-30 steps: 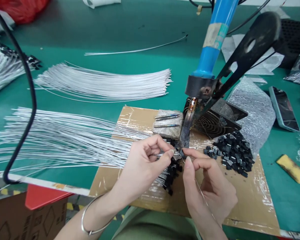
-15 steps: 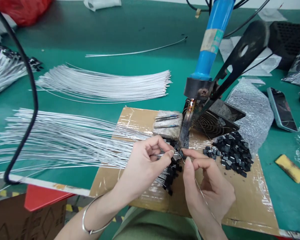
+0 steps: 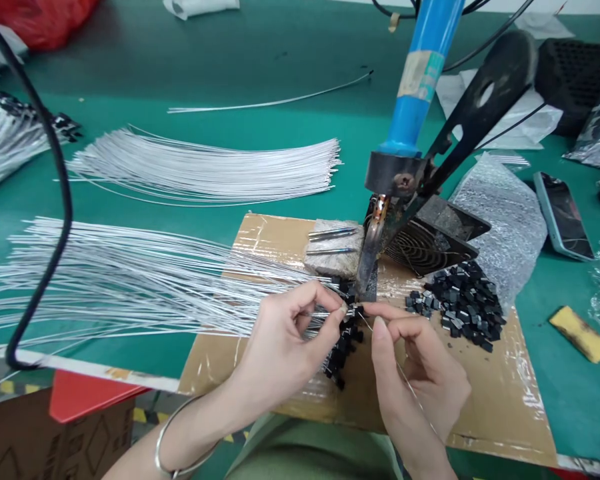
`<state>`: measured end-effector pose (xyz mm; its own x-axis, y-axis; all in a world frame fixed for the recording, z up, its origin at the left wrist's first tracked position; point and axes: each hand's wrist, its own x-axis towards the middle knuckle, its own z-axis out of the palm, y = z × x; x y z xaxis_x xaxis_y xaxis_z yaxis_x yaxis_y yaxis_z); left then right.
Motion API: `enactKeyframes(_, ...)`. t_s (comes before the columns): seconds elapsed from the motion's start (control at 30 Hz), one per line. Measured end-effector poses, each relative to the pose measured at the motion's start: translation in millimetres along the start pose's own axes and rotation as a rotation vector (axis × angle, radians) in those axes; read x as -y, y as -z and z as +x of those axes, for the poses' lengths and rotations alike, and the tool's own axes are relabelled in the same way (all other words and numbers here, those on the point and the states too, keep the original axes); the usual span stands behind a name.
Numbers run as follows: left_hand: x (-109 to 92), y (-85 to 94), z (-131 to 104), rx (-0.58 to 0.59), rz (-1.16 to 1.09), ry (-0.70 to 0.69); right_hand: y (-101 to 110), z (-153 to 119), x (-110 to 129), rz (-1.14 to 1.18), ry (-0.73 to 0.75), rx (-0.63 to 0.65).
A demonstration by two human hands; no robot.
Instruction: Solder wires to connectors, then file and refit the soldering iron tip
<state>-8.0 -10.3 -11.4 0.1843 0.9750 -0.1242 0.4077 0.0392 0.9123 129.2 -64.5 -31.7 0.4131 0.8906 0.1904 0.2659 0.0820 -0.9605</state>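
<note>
My left hand [image 3: 290, 333] pinches a white wire near its end, where a small black connector [image 3: 359, 311] shows just below the soldering iron tip [image 3: 366, 273]. Between thumb and index finger of my right hand [image 3: 417, 373] runs a thin solder wire [image 3: 413, 390], its end close to that connector. The blue-handled soldering iron [image 3: 413, 113] is clamped in a black holder, tip down. White wires [image 3: 145, 280] stretch leftward from beneath my left hand, and black connectors [image 3: 336, 367] cluster at their right ends. Exact contact at the tip is too small to tell.
Loose black connectors [image 3: 467, 303] lie on the cardboard [image 3: 500, 400]. Behind are a wire bundle [image 3: 210, 167], a sponge block with spare tips [image 3: 333, 263] and a fan [image 3: 430, 243]. A phone [image 3: 563, 217] and yellow sponge [image 3: 580, 333] sit right. A black cable [image 3: 65, 187] arches at left.
My left hand has shifted slightly down with the wire, and the connector now sits a little lower, apart from the iron tip. My right hand still holds the solder wire.
</note>
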Motion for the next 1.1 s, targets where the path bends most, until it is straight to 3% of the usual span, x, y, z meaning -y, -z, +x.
enactKeyframes(0.17,8,7.3,-6,0.032,0.052,-0.07,17,2,-13,-0.049,-0.017,-0.129)
enactKeyframes(0.27,13,12.7,-10,0.055,0.06,-0.074,29,-1,-24,0.061,-0.083,-0.18)
enactKeyframes(0.4,16,16.2,-13,0.098,0.054,-0.091,40,-8,-39,0.244,-0.123,-0.166)
enactKeyframes(0.73,19,18.7,-19,0.119,0.077,-0.121,41,-13,-43,0.195,-0.145,-0.111)
enactKeyframes(0.97,28,20.0,-24,-0.001,0.227,-0.377,42,-14,-43,0.152,-0.183,-0.073)
enactKeyframes(1.1,36,35.8,-32,-0.069,0.42,-0.548,41,-13,-41,0.137,-0.186,-0.077)
